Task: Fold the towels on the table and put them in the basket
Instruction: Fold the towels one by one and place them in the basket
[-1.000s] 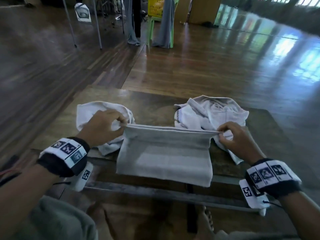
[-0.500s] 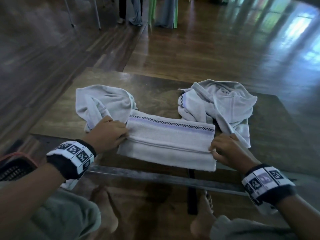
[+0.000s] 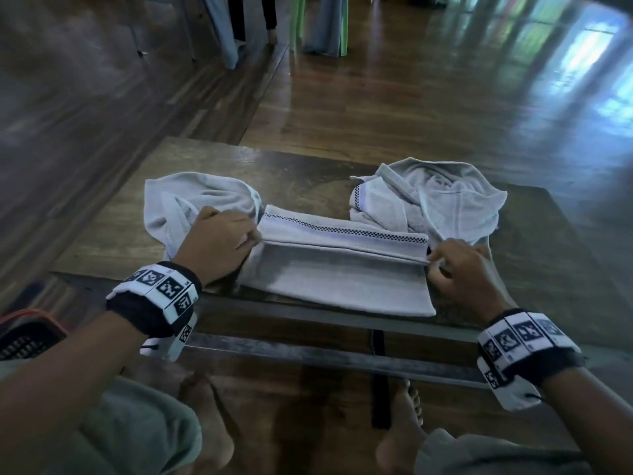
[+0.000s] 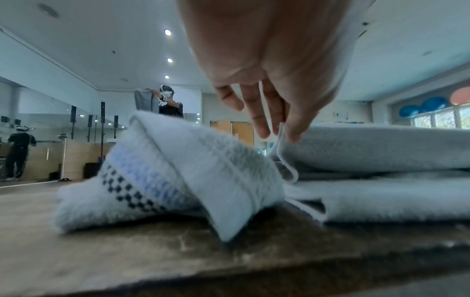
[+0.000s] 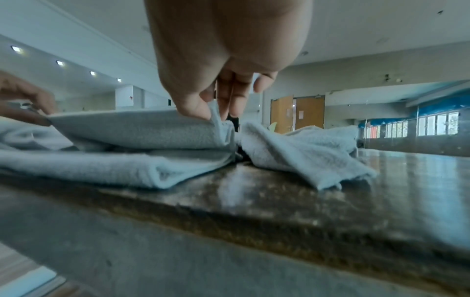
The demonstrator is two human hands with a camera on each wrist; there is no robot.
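Note:
A pale grey towel (image 3: pixel 335 269) with a checkered stripe lies partly folded at the near edge of the wooden table (image 3: pixel 301 173). My left hand (image 3: pixel 219 241) pinches its left corner (image 4: pixel 281 138) between thumb and fingers. At the other end my right hand (image 3: pixel 459 269) pinches the right corner (image 5: pixel 216 116). The folded layer is lifted a little above the layer under it. A crumpled towel (image 3: pixel 191 204) lies behind my left hand, another crumpled towel (image 3: pixel 435 197) behind my right. The black basket (image 3: pixel 24 334) with an orange rim shows at the far left edge.
The table has a metal frame rail (image 3: pixel 308 354) below its near edge. My bare feet (image 3: pixel 404 423) are under the table. Polished wood floor lies beyond, with a green chair (image 3: pixel 301 18) and hanging cloth far back. In the left wrist view another person (image 4: pixel 167 102) holds up a towel.
A second ago both hands held the towel up, hanging over the table edge. They brought it down onto the table and folded it over, then shifted the fold slightly toward me.

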